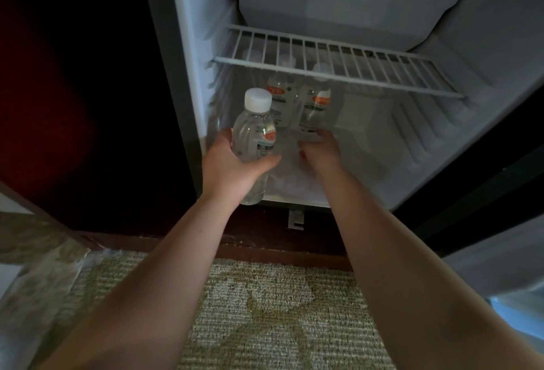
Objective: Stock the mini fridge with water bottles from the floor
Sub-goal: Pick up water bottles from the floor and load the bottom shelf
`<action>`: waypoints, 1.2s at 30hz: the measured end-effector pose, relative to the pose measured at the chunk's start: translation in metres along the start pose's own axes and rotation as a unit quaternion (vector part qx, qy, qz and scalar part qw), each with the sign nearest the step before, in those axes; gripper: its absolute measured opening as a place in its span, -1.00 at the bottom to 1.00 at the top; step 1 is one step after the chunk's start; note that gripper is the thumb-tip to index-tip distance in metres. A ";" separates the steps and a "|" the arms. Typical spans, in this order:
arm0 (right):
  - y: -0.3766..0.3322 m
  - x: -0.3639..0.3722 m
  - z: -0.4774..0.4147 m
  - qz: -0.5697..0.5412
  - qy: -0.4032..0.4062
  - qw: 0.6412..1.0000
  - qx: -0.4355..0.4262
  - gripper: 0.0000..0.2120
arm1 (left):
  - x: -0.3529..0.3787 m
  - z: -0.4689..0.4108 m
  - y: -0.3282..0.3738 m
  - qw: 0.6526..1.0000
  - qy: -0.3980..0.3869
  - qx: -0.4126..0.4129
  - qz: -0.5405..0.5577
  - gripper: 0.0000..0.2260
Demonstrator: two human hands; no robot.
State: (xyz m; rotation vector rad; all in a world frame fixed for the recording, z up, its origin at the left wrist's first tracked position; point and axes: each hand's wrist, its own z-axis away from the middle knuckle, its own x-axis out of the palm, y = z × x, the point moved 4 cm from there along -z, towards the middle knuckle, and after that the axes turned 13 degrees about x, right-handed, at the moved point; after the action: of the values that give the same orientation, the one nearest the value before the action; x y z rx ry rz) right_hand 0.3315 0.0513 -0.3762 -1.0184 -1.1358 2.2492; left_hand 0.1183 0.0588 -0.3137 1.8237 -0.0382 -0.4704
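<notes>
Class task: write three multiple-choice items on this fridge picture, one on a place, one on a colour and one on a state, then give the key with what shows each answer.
1. Where is the wire shelf relative to the standing bottles in the mini fridge?
A) above them
B) below them
C) out on the carpet

2. What colour is the cap of the water bottle in front of the fridge?
A) red
B) white
C) blue

3. What is the left hand doing?
A) lying flat on the carpet
B) gripping the water bottle
C) pulling the wire shelf

Key: 1 A, the shelf's bars cross over the standing bottles' tops. 2 B, the cap is plain white. 3 B, the hand wraps round the bottle's body and holds it at the fridge's opening.
</notes>
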 end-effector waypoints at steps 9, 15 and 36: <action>-0.001 -0.008 0.029 -0.143 -0.010 0.989 0.036 -0.64 | 0.003 0.000 0.003 1.000 -0.007 0.006 0.003 -0.54; 0.012 -0.017 0.090 -0.123 -0.202 0.971 -0.015 -0.66 | 0.002 0.002 0.007 1.000 -0.013 0.007 -0.006 -0.56; 0.021 -0.024 0.120 0.003 -0.215 0.967 -0.134 -0.48 | 0.041 0.001 0.035 0.986 -0.074 0.070 -0.130 -0.25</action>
State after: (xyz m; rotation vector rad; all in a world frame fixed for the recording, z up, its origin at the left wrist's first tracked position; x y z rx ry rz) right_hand 0.2544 -0.0377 -0.3355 -0.6341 -1.6531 2.4369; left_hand 0.1629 0.0368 -0.2939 1.9370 0.0674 -0.8036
